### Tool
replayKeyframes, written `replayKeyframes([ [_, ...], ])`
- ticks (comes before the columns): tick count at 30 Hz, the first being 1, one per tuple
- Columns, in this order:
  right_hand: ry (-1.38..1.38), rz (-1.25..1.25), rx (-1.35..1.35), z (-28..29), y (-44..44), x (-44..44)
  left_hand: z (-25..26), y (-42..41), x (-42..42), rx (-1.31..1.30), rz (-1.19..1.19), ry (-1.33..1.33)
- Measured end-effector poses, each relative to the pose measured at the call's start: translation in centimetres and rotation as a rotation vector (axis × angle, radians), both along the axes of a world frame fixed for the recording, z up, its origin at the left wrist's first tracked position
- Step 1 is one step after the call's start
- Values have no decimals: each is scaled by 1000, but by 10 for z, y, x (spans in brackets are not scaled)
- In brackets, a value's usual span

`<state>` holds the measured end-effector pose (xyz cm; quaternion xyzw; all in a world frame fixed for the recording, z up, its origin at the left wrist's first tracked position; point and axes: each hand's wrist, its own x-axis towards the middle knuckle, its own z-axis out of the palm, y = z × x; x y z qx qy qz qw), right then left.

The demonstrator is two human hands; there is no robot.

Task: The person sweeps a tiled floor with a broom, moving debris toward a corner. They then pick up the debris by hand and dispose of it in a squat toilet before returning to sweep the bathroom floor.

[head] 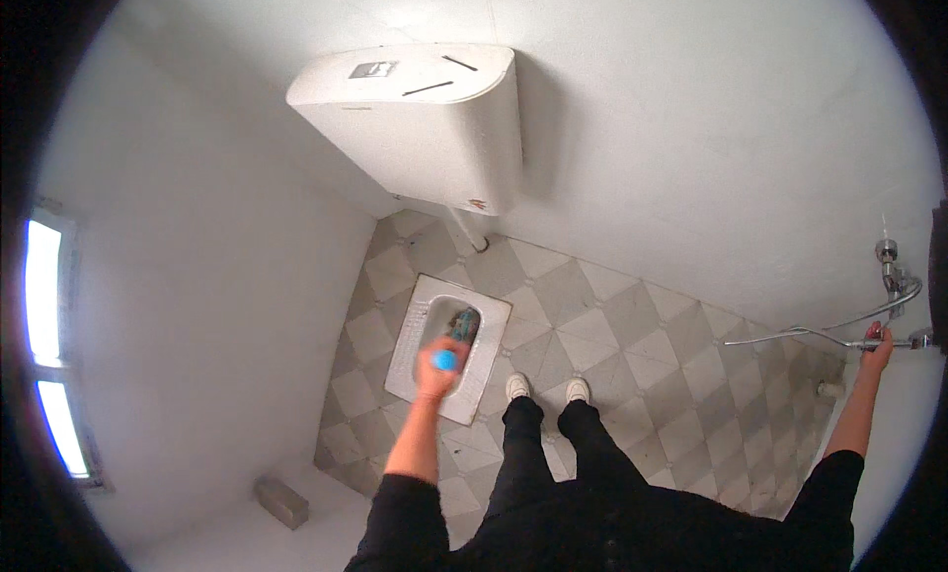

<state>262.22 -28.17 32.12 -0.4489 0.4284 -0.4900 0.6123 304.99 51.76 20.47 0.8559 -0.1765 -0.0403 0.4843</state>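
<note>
My left hand [438, 372] is closed around the blue-ended handle of a mop [445, 360], held over a white ceramic squat toilet [492, 335] set in the floor. Below the hand, the greenish-blue mop head [464, 324] is down in the toilet's bowl. At the far right, my right hand [876, 344] is at a chrome wall tap [859, 344] with a long bent spout; whether its fingers grip the tap or only touch it is unclear.
A white plastic cistern [444, 143] hangs on the wall, its white pipe [466, 229] running down to the floor. A chrome valve [886, 252] with a curved metal hose is above the tap. A brown block [281, 502] is at lower left. My shoes stand on floor tiles [585, 335] right of the toilet.
</note>
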Motion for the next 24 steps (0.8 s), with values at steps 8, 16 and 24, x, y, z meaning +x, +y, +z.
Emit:
replayKeyframes([
  [8, 230, 61, -269, -75, 51, 53, 29, 36, -3, -145, 216, 14],
  [16, -145, -357, 40, -38, 143, 216, -48, 26, 178, -257, 111, 157],
  [24, 417, -439, -3, -54, 110, 183, -15, 61, 119, -185, 127, 11],
])
